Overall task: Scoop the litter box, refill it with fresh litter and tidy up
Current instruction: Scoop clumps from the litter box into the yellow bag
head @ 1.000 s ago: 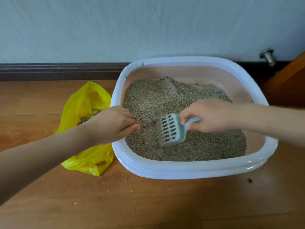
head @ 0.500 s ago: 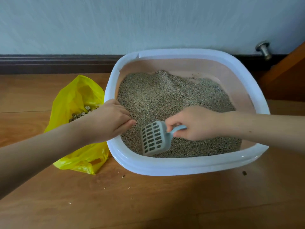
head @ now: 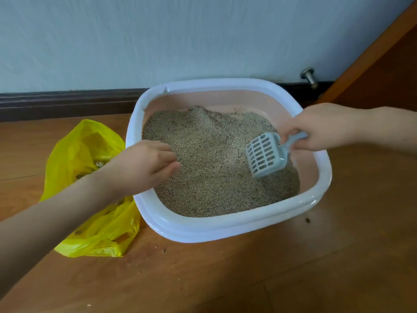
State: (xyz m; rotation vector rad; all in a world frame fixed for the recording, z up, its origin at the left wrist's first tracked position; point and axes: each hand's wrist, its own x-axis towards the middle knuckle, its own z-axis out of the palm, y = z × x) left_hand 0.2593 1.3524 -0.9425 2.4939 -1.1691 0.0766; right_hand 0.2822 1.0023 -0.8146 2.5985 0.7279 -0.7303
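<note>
Right hand (head: 325, 126) gripping scoop (head: 267, 154) handle over litter (head: 209, 159), left hand (head: 144, 166) curled on litter box (head: 203, 229) rim, grip unclear, yellow bag (head: 90, 150) beside

Two bare forearms enter the scene, one from the near left and one from the right. The left hand (head: 144, 166) and the right hand (head: 320, 126) wear no gloves, rings or watch. No sleeve reaches either wrist.

Yellow bag (head: 90, 154), white-rimmed pink litter box (head: 225, 224), slotted grey-blue scoop (head: 265, 155).
</note>
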